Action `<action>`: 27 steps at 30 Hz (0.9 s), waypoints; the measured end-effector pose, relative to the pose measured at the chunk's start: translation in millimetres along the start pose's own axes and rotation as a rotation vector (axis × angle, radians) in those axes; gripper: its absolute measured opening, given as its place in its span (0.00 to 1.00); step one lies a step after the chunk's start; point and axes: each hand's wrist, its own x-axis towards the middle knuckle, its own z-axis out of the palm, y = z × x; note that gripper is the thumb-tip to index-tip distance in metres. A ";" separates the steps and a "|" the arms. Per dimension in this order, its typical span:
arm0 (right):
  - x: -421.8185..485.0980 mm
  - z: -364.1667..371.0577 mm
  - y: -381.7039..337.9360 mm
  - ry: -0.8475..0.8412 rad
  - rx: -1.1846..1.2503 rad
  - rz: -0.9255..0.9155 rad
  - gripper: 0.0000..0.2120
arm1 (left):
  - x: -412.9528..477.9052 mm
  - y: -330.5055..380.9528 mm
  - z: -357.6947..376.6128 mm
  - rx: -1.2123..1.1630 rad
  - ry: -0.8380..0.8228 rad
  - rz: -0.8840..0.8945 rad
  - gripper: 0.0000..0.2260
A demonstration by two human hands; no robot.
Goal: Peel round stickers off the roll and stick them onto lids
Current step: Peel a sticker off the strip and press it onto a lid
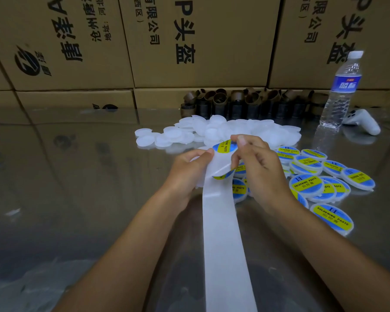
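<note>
Backing strip (221, 221): its long axis runs from the near edge of the bench (77, 176) straight away to your hands. Your left hand (187, 170) grips the strip's far end, thumb on the liner. Your right hand (257, 167) pinches the upper sticker (223, 147), just beyond that thumb, so the peel likely goes rightward.

Count:
- Stickers on the strip: two, with the lower sticker (223, 175) partly lifted.
- Labelled lids (313, 176), right side: about a dozen, overlapping.
- Blank lids (212, 131): heaped behind, uncountable.

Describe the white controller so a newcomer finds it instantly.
At the far right of the table stands a clear water bottle. The controller lies just right of its base: white like the lids, but bulky with curved grips, not a flat disc.
</note>
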 end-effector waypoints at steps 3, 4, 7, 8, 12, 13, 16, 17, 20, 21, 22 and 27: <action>3.3 -1.1 -0.8 0.039 0.098 0.032 0.24 | 0.3 -2.0 0.2 0.023 0.032 0.003 0.09; 3.8 -1.9 -2.4 0.060 0.144 0.043 0.23 | 0.3 -2.7 0.2 0.024 0.035 0.001 0.08; 3.4 -6.5 -6.8 0.168 0.254 0.023 0.18 | 2.8 -4.6 0.5 0.013 0.077 0.003 0.08; 3.5 -7.4 -7.7 0.183 0.251 0.002 0.15 | 4.0 -4.4 0.5 0.021 0.113 0.003 0.09; 2.8 -9.0 -6.2 0.126 0.180 -0.055 0.11 | 9.3 1.2 -1.6 -0.092 0.280 -0.016 0.09; 2.6 -9.0 -6.4 0.113 0.182 -0.070 0.14 | 10.7 2.9 -3.8 -0.140 0.318 -0.017 0.10; 1.6 -9.3 -10.2 0.075 0.202 -0.088 0.18 | 10.3 8.5 -7.9 -0.308 0.316 -0.001 0.12; 1.7 -9.8 -11.2 0.063 0.209 -0.089 0.19 | 8.9 9.8 -7.7 -0.380 0.273 0.007 0.13; 2.4 -11.8 -15.7 0.039 0.214 -0.107 0.21 | 2.9 13.3 -4.8 -0.563 0.090 -0.001 0.18; 2.4 -11.9 -17.5 0.029 0.227 -0.116 0.21 | 1.8 13.7 -3.9 -0.581 0.034 -0.010 0.20; 2.1 -11.8 -19.0 0.019 0.239 -0.126 0.21 | 0.8 13.9 -3.1 -0.582 -0.014 -0.018 0.22; -0.1 -9.7 -22.0 -0.087 0.245 -0.172 0.20 | -3.4 13.2 1.3 -0.495 -0.166 -0.073 0.32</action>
